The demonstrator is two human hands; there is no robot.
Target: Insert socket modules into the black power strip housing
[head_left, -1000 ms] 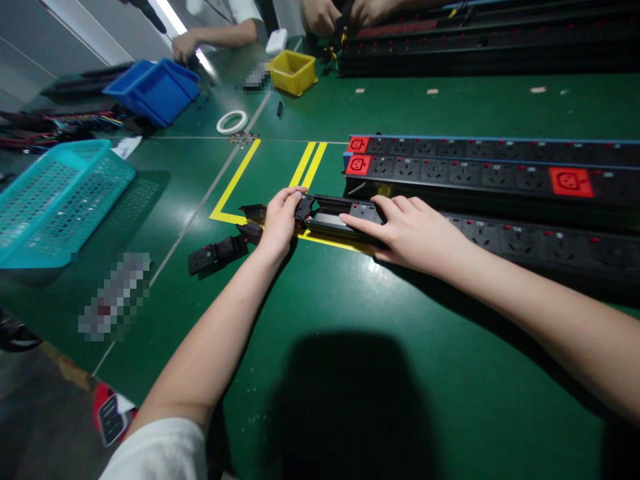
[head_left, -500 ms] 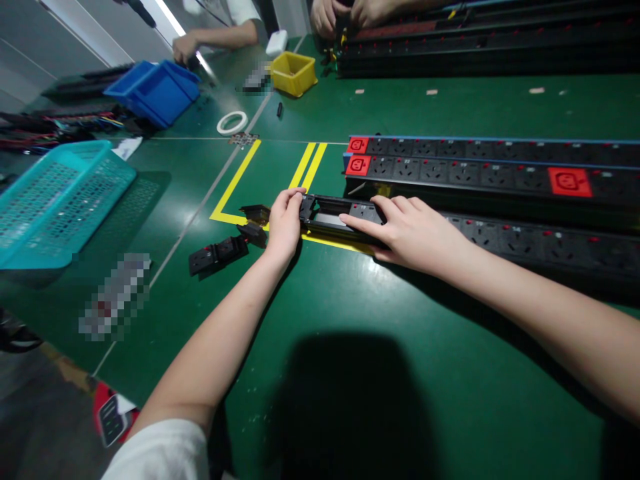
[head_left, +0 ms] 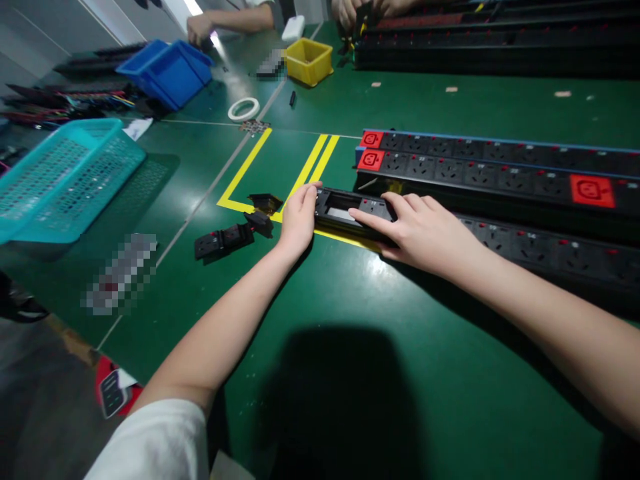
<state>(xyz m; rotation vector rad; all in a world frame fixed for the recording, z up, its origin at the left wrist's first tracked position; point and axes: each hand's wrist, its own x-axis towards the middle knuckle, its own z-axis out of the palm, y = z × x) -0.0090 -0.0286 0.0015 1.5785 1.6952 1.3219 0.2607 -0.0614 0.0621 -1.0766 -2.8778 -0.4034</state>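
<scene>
L hand (head_left: 299, 219) fingers gripping power strip (head_left: 500, 237) end; R hand (head_left: 420, 230) fingers flat on top

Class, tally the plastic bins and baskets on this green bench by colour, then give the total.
Teal basket: 1
Blue bin: 1
Yellow bin: 1
Total: 3

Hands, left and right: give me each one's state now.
Left hand: curled around the open end of the near power strip.
Right hand: open, fingers flat on top of that strip.
</scene>
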